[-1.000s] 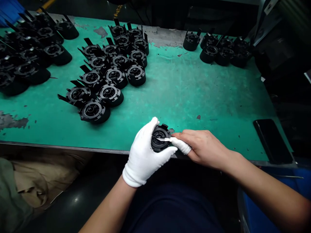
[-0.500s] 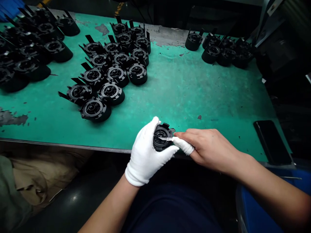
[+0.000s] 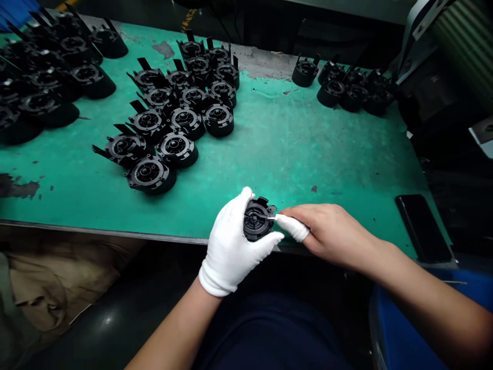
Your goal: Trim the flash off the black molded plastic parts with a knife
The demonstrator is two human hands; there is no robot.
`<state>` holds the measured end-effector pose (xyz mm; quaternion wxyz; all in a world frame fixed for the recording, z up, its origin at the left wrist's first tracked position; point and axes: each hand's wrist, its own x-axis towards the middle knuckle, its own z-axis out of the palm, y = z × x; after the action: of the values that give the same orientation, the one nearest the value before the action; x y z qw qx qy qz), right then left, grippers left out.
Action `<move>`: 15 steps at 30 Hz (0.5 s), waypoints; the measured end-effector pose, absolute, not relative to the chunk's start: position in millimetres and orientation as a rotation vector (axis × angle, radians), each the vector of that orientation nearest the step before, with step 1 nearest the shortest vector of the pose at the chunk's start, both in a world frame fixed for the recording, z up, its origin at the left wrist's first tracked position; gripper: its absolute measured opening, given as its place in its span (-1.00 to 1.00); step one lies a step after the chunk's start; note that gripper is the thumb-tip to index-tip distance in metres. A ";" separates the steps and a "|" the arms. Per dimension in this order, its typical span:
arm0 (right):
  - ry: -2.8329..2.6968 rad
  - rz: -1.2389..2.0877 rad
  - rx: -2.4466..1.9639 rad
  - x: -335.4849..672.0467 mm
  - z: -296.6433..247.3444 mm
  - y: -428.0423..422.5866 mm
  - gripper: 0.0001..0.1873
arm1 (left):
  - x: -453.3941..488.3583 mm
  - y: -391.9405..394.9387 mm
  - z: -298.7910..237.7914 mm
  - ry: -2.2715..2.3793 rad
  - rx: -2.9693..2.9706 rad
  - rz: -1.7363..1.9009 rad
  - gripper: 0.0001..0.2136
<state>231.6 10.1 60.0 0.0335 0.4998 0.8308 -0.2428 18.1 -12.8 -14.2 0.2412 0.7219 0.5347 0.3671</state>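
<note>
My left hand, in a white glove, is wrapped round a round black plastic part held over the near edge of the green table. My right hand is bare except for a white cot on the thumb, and it pinches a small thin blade. The blade's tip rests on the right side of the part's ribbed face. Both hands are closed.
Several rows of like black parts stand at the table's middle left, a larger heap at the far left, a smaller group at the back right. A black phone lies at the near right edge. Blue bin below right.
The blade has drawn back from the part's centre toward its right rim, so less of it shows. The left hand has kept its hold; the view has shifted slightly.
</note>
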 end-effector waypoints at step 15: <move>2.453 -0.883 1.571 222.3 45.5 -12.1 -0.72 | 19.3 -12.1 -16.9 1.459 1.990 1.031 -0.10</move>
<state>222.3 -12.1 45.5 0.0486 0.5155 0.8049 -0.2898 19.3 -12.1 -16.9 0.2318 0.7239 0.5307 0.3750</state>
